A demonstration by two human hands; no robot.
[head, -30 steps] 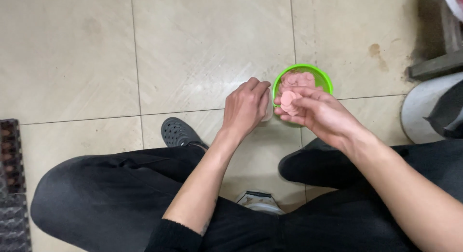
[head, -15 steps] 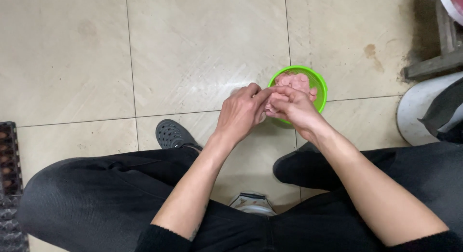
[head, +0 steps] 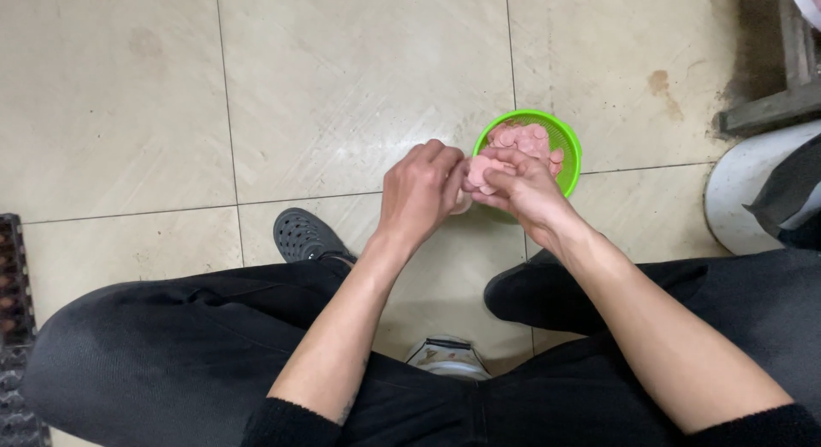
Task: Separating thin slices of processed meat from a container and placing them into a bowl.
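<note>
A small green basket [head: 568,146] stands on the tiled floor and holds several round pink slices [head: 523,139]. Just in front of its near rim my two hands meet. My right hand [head: 523,190] is curled around a pink piece [head: 479,171]. My left hand [head: 419,192] closes on the same piece from the left, fingers bent and touching it. What lies under my left fingers is hidden.
My legs in black trousers fill the lower view, with a dark perforated shoe [head: 304,236] on the left and another shoe [head: 513,293] on the right. A white round container [head: 753,195] stands at the right edge, a dark crate [head: 13,284] at the left edge. Beige tiles stretch beyond.
My left hand has come right and my right hand left, so both now meet on the pink piece in front of the basket. The view has shifted slightly.
</note>
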